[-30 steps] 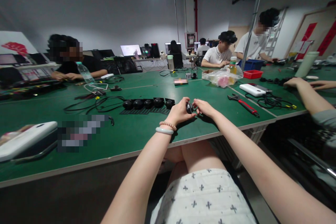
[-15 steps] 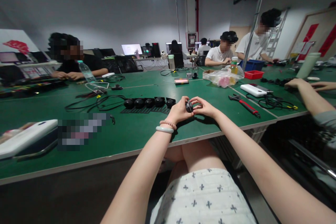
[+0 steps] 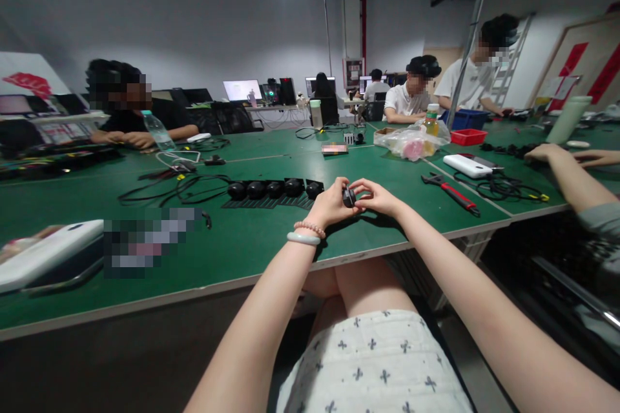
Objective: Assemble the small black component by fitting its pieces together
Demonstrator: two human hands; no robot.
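Just above the green table, my left hand (image 3: 333,203) is closed around a small round black part (image 3: 349,197) with a pale line across it. My right hand (image 3: 376,197) pinches the same part from the other side with thumb and fingertips. Its exact kind I cannot make out. Left of my hands, several round black parts (image 3: 256,190) lie in a row against black ribbed pieces (image 3: 285,202). My left wrist, wearing a bead bracelet and a pale bangle, hovers over the table's front edge.
An adjustable wrench (image 3: 453,195) with red handle lies to the right, near a white power bank (image 3: 467,166) and coiled black cable (image 3: 508,187). Left are loose cables (image 3: 181,188) and a white device (image 3: 58,251). Another person's arm (image 3: 571,177) rests at far right; co-workers sit across.
Both my hands stay almost in place around the black part, with only slight finger movement. The person in white across the table has lowered a hand.
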